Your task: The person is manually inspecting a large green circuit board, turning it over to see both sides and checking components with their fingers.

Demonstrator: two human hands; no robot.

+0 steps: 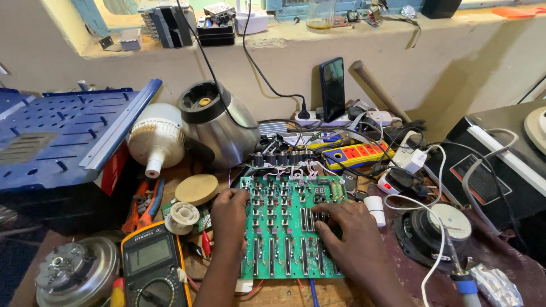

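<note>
Cluttered workbench (284, 293) — green circuit board (284, 227) lies between both hands, left hand (229, 219) and right hand (350, 233) pressing flat.

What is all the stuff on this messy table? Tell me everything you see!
circuit board: one, green, middle of the table, under both hands
multimeter: one, yellow and black, front left
blender base: one, silver and black, tipped over behind the board
white motor part: one, left of the blender base
blue metal panel: one, far left
pliers: one pair, orange handles, left of the board
phone: one, dark, standing against the wall
power strip: one, yellow and red, right of centre
speaker: one, black, right side
soldering iron: one, blue grip, front right
left hand: on the board's left edge
right hand: flat on the board's right part
</note>
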